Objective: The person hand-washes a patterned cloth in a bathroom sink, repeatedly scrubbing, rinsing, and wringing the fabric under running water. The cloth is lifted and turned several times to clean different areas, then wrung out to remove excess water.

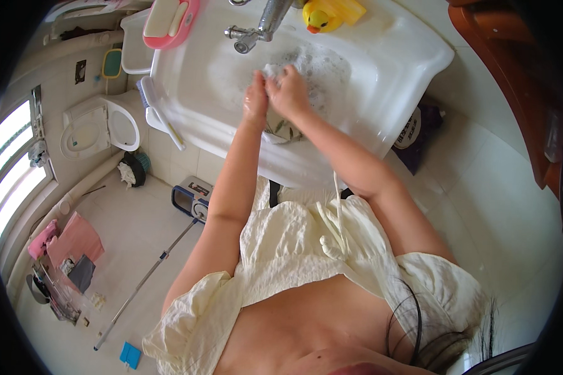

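Note:
My left hand and my right hand are close together over the white washbasin, pinching a whitish, foamy wet cloth between their fingers. Below my wrists, pale fabric with a leaf print lies against the basin's front inner side; whether it is part of the same cloth I cannot tell. Soapy water with bubbles covers the basin's bottom. Just beyond my fingers hangs the metal faucet. Blur hides some fingertips.
A pink soap dish with two pale bars and a yellow rubber duck sit on the basin's back rim. A scrub brush rests at the left edge. A mop leans by its bucket; a toilet stands left.

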`<state>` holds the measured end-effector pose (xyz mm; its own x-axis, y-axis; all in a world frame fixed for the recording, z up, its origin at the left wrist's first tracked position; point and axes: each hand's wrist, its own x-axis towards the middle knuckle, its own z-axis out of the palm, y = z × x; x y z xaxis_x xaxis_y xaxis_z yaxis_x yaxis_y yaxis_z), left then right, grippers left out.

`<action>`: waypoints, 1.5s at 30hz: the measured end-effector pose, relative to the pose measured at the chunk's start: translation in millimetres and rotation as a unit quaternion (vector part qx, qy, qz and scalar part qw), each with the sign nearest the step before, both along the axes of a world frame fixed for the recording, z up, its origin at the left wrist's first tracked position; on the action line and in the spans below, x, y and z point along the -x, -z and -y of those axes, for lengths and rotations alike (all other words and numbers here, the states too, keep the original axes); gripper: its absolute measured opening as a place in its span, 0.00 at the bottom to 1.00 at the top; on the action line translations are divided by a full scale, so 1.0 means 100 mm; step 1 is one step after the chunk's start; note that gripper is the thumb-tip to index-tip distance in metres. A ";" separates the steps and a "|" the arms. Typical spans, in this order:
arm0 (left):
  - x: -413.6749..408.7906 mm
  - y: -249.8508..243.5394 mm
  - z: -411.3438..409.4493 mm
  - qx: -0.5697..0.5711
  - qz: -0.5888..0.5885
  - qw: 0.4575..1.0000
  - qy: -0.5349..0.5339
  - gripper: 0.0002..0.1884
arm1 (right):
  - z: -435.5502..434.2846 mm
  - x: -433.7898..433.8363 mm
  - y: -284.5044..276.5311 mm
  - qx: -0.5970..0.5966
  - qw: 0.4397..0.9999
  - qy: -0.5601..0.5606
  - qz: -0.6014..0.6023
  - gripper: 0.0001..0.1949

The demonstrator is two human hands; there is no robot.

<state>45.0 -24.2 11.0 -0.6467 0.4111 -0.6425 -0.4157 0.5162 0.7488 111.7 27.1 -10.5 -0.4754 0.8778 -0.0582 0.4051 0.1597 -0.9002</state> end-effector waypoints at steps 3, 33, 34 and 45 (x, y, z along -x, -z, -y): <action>0.14 0.01 0.03 -0.066 0.117 0.988 -0.072 0.25 | 0.29 -0.12 -0.24 -0.083 0.994 -0.075 0.000 0.10; 0.75 1.26 0.07 -0.151 0.066 0.983 0.075 0.19 | -0.03 0.06 0.07 -0.151 0.975 -0.155 0.042 0.12; 0.61 1.14 0.02 -0.221 0.148 0.964 -0.005 0.18 | -0.02 0.11 0.09 -0.128 0.982 -0.131 0.043 0.11; 0.14 0.08 -0.18 -0.074 0.070 0.995 -0.018 0.17 | -0.16 0.25 0.07 -0.024 0.998 0.061 0.007 0.14</action>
